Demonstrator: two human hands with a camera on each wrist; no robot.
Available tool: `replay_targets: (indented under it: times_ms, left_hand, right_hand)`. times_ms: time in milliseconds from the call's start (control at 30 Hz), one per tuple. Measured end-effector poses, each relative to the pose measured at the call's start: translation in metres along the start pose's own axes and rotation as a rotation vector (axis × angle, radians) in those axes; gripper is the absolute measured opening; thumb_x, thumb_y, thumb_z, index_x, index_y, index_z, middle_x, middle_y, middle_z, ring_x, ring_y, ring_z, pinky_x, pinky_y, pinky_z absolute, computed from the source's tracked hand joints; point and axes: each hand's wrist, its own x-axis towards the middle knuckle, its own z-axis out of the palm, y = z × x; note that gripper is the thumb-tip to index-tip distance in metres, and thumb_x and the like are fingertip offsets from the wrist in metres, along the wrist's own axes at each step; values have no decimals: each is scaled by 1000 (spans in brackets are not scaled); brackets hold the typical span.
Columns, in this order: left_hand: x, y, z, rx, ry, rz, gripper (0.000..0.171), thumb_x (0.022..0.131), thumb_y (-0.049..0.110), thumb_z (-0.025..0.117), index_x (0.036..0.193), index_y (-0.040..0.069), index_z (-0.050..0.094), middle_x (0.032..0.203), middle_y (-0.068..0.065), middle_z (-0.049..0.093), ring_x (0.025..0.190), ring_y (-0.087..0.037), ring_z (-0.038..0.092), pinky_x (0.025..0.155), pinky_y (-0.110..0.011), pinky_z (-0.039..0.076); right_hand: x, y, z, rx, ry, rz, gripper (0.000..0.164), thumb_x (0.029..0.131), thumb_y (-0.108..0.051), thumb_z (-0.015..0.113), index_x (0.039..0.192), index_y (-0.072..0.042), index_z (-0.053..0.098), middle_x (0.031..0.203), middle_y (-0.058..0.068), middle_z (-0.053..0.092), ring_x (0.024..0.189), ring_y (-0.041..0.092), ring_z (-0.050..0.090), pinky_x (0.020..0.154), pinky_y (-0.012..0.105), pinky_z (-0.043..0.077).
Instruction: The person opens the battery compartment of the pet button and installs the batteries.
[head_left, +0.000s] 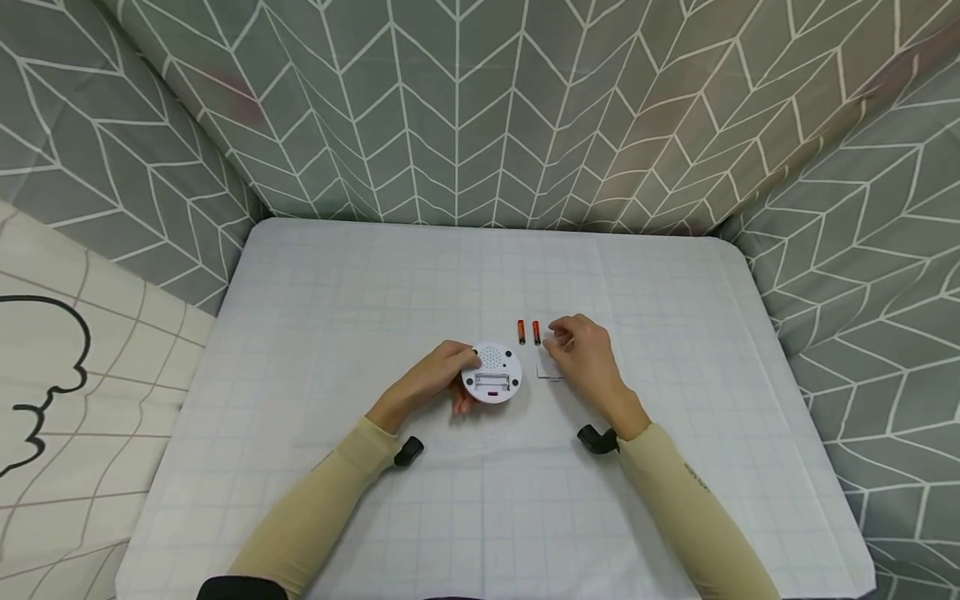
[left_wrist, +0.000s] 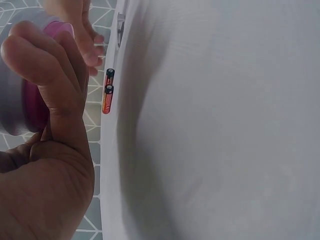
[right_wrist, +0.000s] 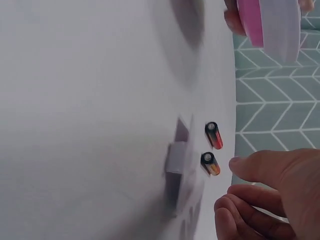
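My left hand (head_left: pixel 447 372) grips a round white device (head_left: pixel 491 354) by its left edge, thumb on top and fingers beneath. Its upturned face shows a speaker grille, dark screw holes or feet and an uncovered battery compartment (head_left: pixel 492 381); the other side is pink (right_wrist: pixel 252 22). Two red-and-black batteries, a left one (head_left: pixel 521 332) and a right one (head_left: pixel 536 332), lie side by side beyond the device. My right hand (head_left: pixel 585 354) hovers beside them with fingers loosely bent and nothing between them. Under it lies a thin white piece (head_left: pixel 548 367) with a raised, folded part (right_wrist: pixel 176 157).
A white cloth with a faint grid covers the table (head_left: pixel 360 283). Patterned grey-green curtains (head_left: pixel 487 117) rise behind its far edge and along the sides. Black wrist mounts, left (head_left: pixel 408 451) and right (head_left: pixel 597 439), sit below the hands.
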Motion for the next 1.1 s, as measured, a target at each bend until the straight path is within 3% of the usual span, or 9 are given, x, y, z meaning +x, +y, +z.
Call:
replay_targets:
  times_ms: [200, 400, 767, 1100]
  left_hand:
    - [0, -1, 2, -9, 5, -13, 35, 99, 15, 42, 106, -11, 65, 61, -12, 68, 43, -17, 60, 42, -30, 53]
    - [0, -1, 3, -4, 0, -17, 36, 99, 15, 42, 108, -11, 65, 61, -13, 68, 43, -17, 60, 42, -30, 53]
    - [1, -4, 2, -13, 15, -29, 35, 99, 15, 43, 107, -11, 65, 61, -13, 68, 43, -17, 60, 41, -30, 52]
    - [3, -6, 1, 5, 9, -12, 35, 99, 15, 44, 106, -11, 65, 60, -13, 68, 42, -18, 60, 41, -32, 53]
  right_hand:
    - [14, 5, 3, 12, -13, -4, 17, 93, -8, 76, 105, 3, 75, 92, 14, 73, 80, 26, 69, 73, 39, 59]
    - [20, 8, 9, 24, -32, 62, 11, 95, -12, 75, 96, -1, 75, 84, 11, 74, 74, 23, 68, 70, 35, 55]
    - [21, 6, 18, 20, -52, 94, 10, 91, -11, 77, 90, -2, 73, 80, 9, 72, 71, 21, 66, 67, 32, 53]
    - [14, 6, 15, -28, 7, 84, 7, 86, -9, 76, 88, -3, 73, 80, 10, 71, 72, 23, 64, 67, 34, 48]
